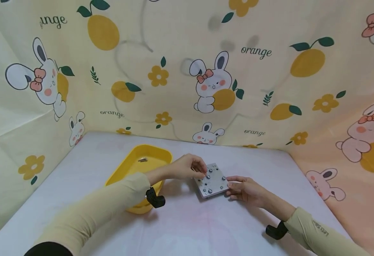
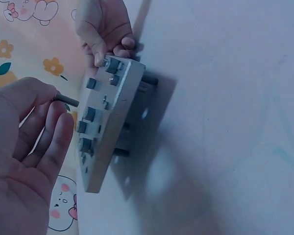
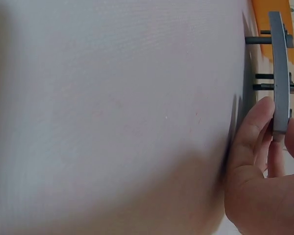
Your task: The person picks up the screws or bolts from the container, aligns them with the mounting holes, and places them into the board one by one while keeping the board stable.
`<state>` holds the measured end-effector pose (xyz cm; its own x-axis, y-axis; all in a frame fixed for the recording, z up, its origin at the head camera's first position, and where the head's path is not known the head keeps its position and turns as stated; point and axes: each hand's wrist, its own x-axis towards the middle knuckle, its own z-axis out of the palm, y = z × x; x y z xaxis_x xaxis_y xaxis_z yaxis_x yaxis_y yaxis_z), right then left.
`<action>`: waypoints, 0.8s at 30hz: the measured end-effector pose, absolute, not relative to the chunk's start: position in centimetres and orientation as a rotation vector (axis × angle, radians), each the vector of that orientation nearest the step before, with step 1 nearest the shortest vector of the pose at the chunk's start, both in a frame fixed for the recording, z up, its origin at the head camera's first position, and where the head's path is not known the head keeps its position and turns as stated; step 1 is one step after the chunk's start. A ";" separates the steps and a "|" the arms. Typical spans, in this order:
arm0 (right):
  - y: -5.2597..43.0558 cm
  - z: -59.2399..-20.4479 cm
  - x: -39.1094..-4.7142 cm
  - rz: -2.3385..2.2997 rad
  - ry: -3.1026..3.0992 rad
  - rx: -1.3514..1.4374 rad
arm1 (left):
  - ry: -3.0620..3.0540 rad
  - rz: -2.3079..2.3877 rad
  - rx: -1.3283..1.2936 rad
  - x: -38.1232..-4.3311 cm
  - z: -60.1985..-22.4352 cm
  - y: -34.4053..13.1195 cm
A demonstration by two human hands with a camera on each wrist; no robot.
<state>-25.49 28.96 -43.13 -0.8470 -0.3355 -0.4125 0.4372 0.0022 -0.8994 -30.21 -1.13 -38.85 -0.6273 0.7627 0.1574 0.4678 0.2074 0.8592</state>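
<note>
A grey metal plate [image 1: 217,181] with several round-headed bolts set in it is held just above the table, their shanks poking out underneath. My right hand [image 1: 247,192] grips the plate's right edge, thumb on the top face and fingers beneath, as the right wrist view shows. Between thumb and fingertips, my left hand [image 2: 29,127] pinches a dark bolt [image 2: 66,100] by its head end. In the left wrist view the bolt's free end points at the plate's top face, near its far edge; whether it touches, I cannot tell.
A yellow tray [image 1: 113,174] stands left of the plate, partly under my left forearm, with a few loose bolts [image 1: 143,159] inside. The white table [image 1: 187,227] backs onto a printed cloth [image 1: 174,99] that also rises on both sides.
</note>
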 end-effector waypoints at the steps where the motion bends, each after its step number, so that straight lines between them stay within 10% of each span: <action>1: 28.9 -43.2 -25.5 -1.895 1.750 0.107 | 2.178 1.387 1.154 -30.3 -39.1 -1.0; 24: 29.1 -43.1 -25.8 -1.884 1.725 0.092 | 2.189 1.290 1.132 -31.1 -40.8 0.5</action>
<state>-25.77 29.14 -43.14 -0.8311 -0.3626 -0.4216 0.4519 0.0015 -0.8921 -31.10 0.50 -40.75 -0.6154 0.7833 0.0879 0.4564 0.2633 0.8499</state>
